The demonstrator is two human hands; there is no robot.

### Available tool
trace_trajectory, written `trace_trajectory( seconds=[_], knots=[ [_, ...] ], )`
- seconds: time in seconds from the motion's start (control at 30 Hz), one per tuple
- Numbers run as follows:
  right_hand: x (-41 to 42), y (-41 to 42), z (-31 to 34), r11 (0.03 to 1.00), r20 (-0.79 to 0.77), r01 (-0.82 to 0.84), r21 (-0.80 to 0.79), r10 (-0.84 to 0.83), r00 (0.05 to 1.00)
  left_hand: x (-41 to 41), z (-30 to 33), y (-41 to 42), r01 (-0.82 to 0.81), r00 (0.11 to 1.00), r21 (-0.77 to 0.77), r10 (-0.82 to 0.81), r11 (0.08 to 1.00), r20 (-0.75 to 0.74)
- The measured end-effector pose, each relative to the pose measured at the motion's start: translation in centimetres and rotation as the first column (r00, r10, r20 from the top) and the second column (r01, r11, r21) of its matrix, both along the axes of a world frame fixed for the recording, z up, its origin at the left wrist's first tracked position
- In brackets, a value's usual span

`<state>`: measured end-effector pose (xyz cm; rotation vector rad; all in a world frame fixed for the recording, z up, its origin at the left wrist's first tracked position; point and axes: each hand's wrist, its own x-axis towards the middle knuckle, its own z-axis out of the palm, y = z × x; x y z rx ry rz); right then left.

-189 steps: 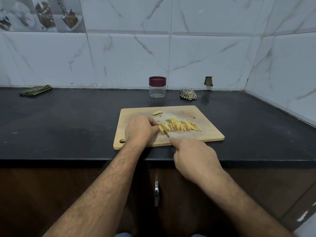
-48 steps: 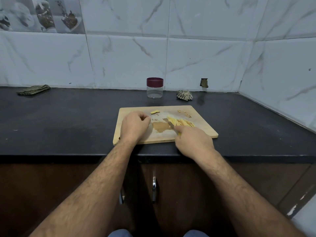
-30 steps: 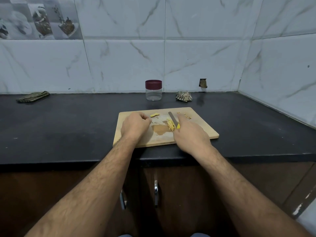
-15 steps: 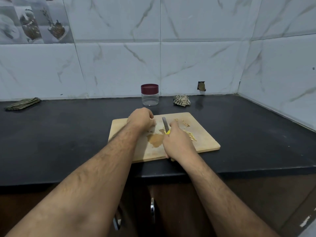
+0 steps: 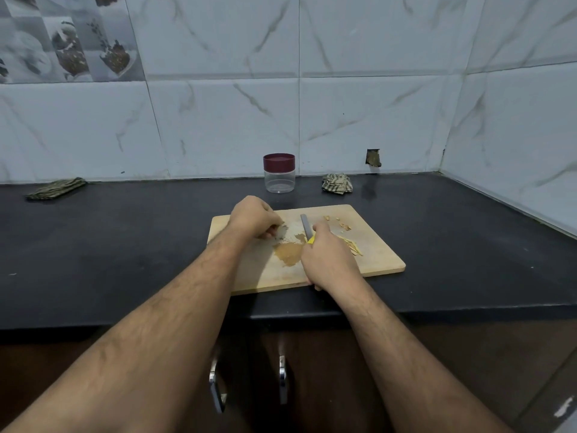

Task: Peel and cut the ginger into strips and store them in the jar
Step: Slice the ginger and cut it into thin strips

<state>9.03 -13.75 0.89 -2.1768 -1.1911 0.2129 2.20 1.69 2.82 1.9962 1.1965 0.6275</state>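
Note:
A wooden cutting board (image 5: 376, 260) lies on the black counter (image 5: 125, 245). My right hand (image 5: 327, 260) grips a yellow-handled knife, its grey blade (image 5: 305, 225) pointing away over the board's middle. Cut ginger strips (image 5: 353, 247) show just right of that hand. My left hand (image 5: 254, 218) rests at the board's far left with fingers curled down; the loose ginger piece seen there earlier is hidden beneath them. A brown wet patch (image 5: 288, 254) marks the board between my hands. The clear jar (image 5: 278, 174) with a maroon lid stands closed behind the board by the wall.
Small ginger scraps (image 5: 343, 225) lie at the board's far right. A crumpled cloth (image 5: 337, 183) sits right of the jar and a folded cloth (image 5: 56, 189) at the far left. Tiled walls close the back and right side. Cabinet handles (image 5: 282, 379) hang below the counter edge.
My left hand moved up the board onto the loose ginger piece. My right hand swept the knife leftward, leaving the strips to its right, and turned the blade away.

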Motion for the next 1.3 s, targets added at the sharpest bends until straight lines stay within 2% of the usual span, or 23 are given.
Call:
trace_trajectory(
  seconds=[0.1,0.23,0.37,0.5,0.6,0.7,0.83,0.97,1.13,1.3],
  knots=[
    [-0.4,-0.5,0.5,1.000,-0.027,-0.019,-0.004,0.019,0.999,-1.3,0.3,-1.2,0.022,0.999,-0.176,-0.014,0.984,0.042],
    [-0.8,-1.9,1.3,0.998,-0.063,-0.061,-0.012,0.060,0.996,-2.6,0.2,-2.6,0.051,0.996,-0.318,-0.027,0.947,0.079],
    [-1.1,-3.1,1.6,0.992,0.016,-0.074,-0.099,0.076,0.997,-3.2,0.3,-3.5,0.057,0.996,-0.381,-0.028,0.923,0.082],
    [-1.0,-3.8,1.8,0.979,0.075,-0.070,-0.190,0.086,0.994,-3.1,0.0,-4.9,0.053,0.998,-0.386,-0.057,0.921,0.000],
    [-0.8,-4.3,1.9,0.971,0.096,-0.060,-0.230,0.084,0.992,-3.1,0.0,-5.4,0.028,0.992,-0.303,-0.063,0.953,-0.107],
    [-0.9,-4.8,2.4,0.966,0.143,-0.035,-0.257,0.074,0.987,-3.3,-0.1,-4.9,0.002,0.969,-0.069,-0.019,0.998,-0.247],
    [-1.4,-5.3,3.1,0.953,0.197,-0.006,-0.302,0.069,0.978,-3.4,-0.7,-4.3,0.041,0.983,0.136,-0.016,0.990,-0.181],
    [-2.0,-5.6,3.7,0.945,0.216,-0.014,-0.326,0.089,0.972,-3.4,-1.6,-4.3,0.138,0.965,0.149,-0.099,0.979,-0.242],
    [-2.1,-5.3,3.4,0.946,0.237,-0.009,-0.323,0.090,0.967,-2.8,-2.5,-4.3,0.101,0.970,0.224,-0.046,0.969,-0.239],
    [-2.1,-4.8,2.9,0.950,0.232,-0.086,-0.301,0.160,0.959,-2.7,-2.7,-4.3,0.117,0.967,0.234,-0.057,0.965,-0.250]
  ],
)
